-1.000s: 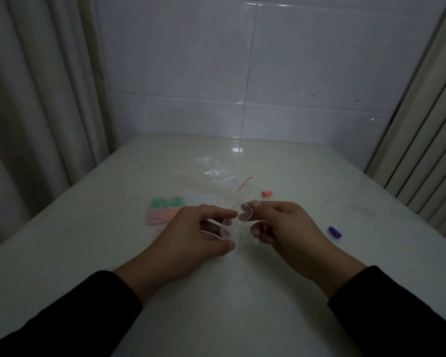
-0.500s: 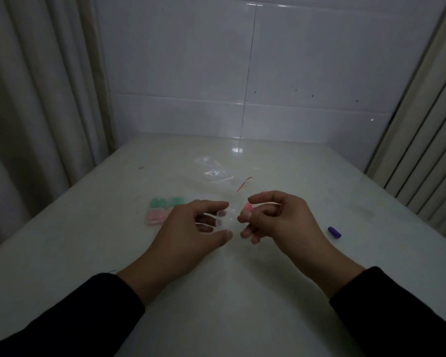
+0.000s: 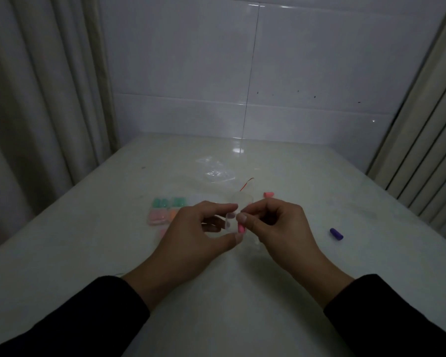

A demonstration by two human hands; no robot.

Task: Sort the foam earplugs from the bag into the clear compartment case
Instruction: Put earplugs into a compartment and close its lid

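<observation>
Sleeves: two dark sleeves (image 3: pixel 62 320) come in from 7 and 5 o'clock over the pale worktop (image 3: pixel 229 292).
Left hand: the left hand (image 3: pixel 191 238) sits at the centre of the view, its grip narrow, thumb and forefinger curled onto a small clear piece (image 3: pixel 230 222); what that piece belongs to cannot be told in the dim light.
Right hand: the right hand (image 3: pixel 278 228) is just beside the left at its 3 o'clock, fingers curled, grip pinched on a pink earplug (image 3: pixel 241 227) that hangs from its fingertips against the clear piece.
Purple earplug: a purple earplug (image 3: pixel 336 233) lies on the worktop at 3 o'clock of the right hand, apart from it.
Compartment case: the clear compartment case (image 3: pixel 165 211) lies at 10 o'clock of the left hand, partly hidden by it; green earplugs fill its far cells, pink and orange ones the nearer cells.
Loose earplug: a salmon earplug (image 3: pixel 268 194) lies at 12 o'clock of the right hand, near its knuckles.
Bag: the clear bag (image 3: pixel 216 171) lies crumpled farther off at 12 o'clock, a red strip (image 3: pixel 247 183) by its right edge.
Surroundings: a white tiled wall (image 3: pixel 242 73) stands behind, curtains (image 3: pixel 36 99) on both sides.
</observation>
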